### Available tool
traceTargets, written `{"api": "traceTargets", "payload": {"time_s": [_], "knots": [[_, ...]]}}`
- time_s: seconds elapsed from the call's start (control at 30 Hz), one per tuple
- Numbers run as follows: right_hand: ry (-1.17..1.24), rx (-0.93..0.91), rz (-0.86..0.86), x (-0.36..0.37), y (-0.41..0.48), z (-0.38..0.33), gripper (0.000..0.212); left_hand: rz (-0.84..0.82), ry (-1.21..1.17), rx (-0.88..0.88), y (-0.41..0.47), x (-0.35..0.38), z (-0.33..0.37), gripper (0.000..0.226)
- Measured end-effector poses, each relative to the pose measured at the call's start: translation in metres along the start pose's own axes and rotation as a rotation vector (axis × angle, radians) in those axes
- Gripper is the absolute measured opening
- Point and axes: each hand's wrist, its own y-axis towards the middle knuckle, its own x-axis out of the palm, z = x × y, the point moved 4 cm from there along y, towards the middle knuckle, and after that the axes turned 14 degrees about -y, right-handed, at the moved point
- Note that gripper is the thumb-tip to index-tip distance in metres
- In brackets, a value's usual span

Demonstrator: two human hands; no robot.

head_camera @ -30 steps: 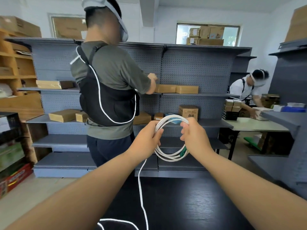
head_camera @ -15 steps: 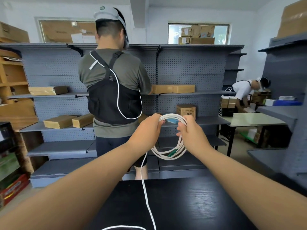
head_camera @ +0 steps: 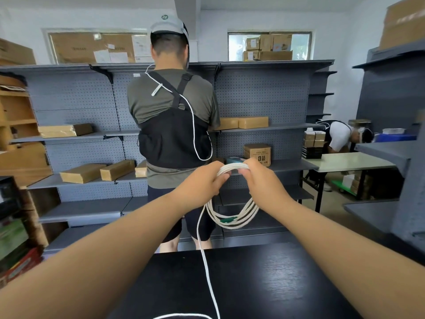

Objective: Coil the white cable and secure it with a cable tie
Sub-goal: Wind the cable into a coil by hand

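Observation:
A white cable point(head_camera: 232, 217) hangs in several loops in front of me above the black table point(head_camera: 264, 284). My left hand point(head_camera: 202, 185) grips the top of the loops on the left. Just to its right my right hand point(head_camera: 264, 180) holds the same bundle, and the two hands almost touch. A green piece point(head_camera: 227, 220) shows among the loops at the bottom. One loose strand point(head_camera: 205, 261) runs down from my left hand to the table and curls along the near edge. No cable tie can be made out.
A person with a black back harness point(head_camera: 174, 125) stands close behind the table, facing grey shelves point(head_camera: 264, 88) with cardboard boxes. Another person bends over a light table point(head_camera: 349, 161) at the right. Grey shelving point(head_camera: 395, 157) stands at the right.
My hands have drawn closer together at the top of the coil. The loose strand on the table has shortened. The person in front has shifted to the right in my view.

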Motion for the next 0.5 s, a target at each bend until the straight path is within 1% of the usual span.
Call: {"api": "traceTargets", "payload": {"time_s": [0.07,0.17,0.27,0.33,0.43,0.5], "knots": [[0.069,0.074,0.028,-0.003,0.002,0.008,0.020,0.028,-0.195,-0.069,-0.005,0.002,-0.006,0.007],[0.183,0.184,0.107,-0.010,0.005,0.021,0.022,0.065,-0.453,-0.128,-0.010,0.010,-0.011,0.008],[0.261,0.252,0.172,-0.013,0.004,0.030,0.019,0.115,-0.549,-0.133,-0.011,0.018,-0.008,0.010],[0.301,0.272,0.192,-0.015,0.001,0.035,0.020,0.175,-0.516,-0.113,-0.009,0.020,-0.002,0.012],[0.413,0.313,0.179,-0.015,-0.006,0.041,0.022,0.258,-0.317,-0.063,-0.006,0.022,0.009,0.013],[0.484,0.336,0.159,-0.013,-0.009,0.047,0.024,0.285,-0.178,-0.016,-0.004,0.025,0.018,0.014]]}}
